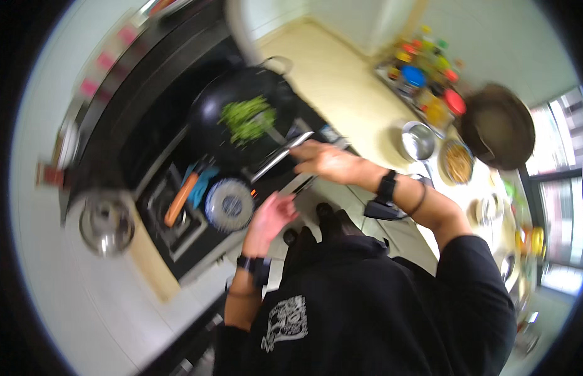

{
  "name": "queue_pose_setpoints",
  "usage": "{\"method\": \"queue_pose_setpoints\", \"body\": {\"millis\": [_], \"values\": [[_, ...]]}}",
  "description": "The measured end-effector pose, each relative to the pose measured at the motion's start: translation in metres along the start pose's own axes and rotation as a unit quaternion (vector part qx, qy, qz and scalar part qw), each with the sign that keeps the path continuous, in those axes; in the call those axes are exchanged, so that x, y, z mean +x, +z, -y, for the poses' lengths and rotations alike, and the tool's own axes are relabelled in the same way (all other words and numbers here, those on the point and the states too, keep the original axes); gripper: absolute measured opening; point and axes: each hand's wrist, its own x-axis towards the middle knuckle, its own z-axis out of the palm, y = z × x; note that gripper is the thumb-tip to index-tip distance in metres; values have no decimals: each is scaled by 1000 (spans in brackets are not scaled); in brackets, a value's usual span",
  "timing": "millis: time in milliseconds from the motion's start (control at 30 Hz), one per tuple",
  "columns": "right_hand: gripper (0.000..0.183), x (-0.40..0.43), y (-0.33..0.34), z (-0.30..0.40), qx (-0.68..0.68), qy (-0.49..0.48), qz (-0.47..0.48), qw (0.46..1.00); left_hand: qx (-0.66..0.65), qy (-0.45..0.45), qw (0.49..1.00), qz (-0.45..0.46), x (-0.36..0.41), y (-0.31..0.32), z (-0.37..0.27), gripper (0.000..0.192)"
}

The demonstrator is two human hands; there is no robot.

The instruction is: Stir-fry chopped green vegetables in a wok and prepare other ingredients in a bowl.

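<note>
A black wok point(211, 136) stands on the black gas stove, with shredded green vegetables point(247, 117) in it. Among the shreds lies the metal end of a spatula point(274, 135), its shaft running towards my right hand point(326, 162). My right fingers are closed around its handle end, over the stove's front edge; blur hides part of the grip. My left hand point(275, 214) holds nothing, fingers apart and slightly curled, just right of a blue-and-white patterned plate point(232, 205). The wok's wooden handle point(182, 199) extends over the near-left burner, beside a blue cloth point(204, 185).
A round lidded pot or glass lid point(106, 225) sits left of the stove. On the right counter are a metal bowl point(418, 141), a dish of pale shredded food point(458, 162) and a tray of seasoning bottles point(428, 89). A dark pan point(498, 127) stands tilted behind them.
</note>
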Motion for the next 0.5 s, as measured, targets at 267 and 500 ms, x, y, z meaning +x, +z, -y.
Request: {"method": "queue_pose_setpoints", "body": {"millis": [267, 500], "values": [[36, 38, 35, 40, -56, 46, 12, 997, 19, -25, 995, -98, -44, -73, 5, 39], [60, -49, 18, 117, 20, 334, -211, 919, 30, -138, 990, 5, -13, -73, 31, 52]]}}
